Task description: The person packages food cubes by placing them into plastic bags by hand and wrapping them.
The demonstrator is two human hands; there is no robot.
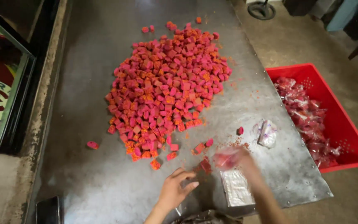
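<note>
I see a scuffed grey metal tabletop (pixel 104 174) carrying a wide mound of pink-orange crumbly cubes (pixel 168 83). Right of it sits a red perforated plastic crate (pixel 344 132) of filled packets. Near me lies a flat stack of clear bags (pixel 237 187). My right hand (pixel 245 159), blurred, grips a filmy pink-filled bag (pixel 225 159); my left hand (pixel 177 188) rests open, fingers spread, beside loose cubes.

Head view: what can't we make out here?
- Right hand: motion-blurred; whatever the fingers hold is only a pink smear.
- Dark object at the bottom edge of the grey metal table: cut off, kind unclear.
- Red plastic crate: its clear packets' contents too small to tell.
</note>
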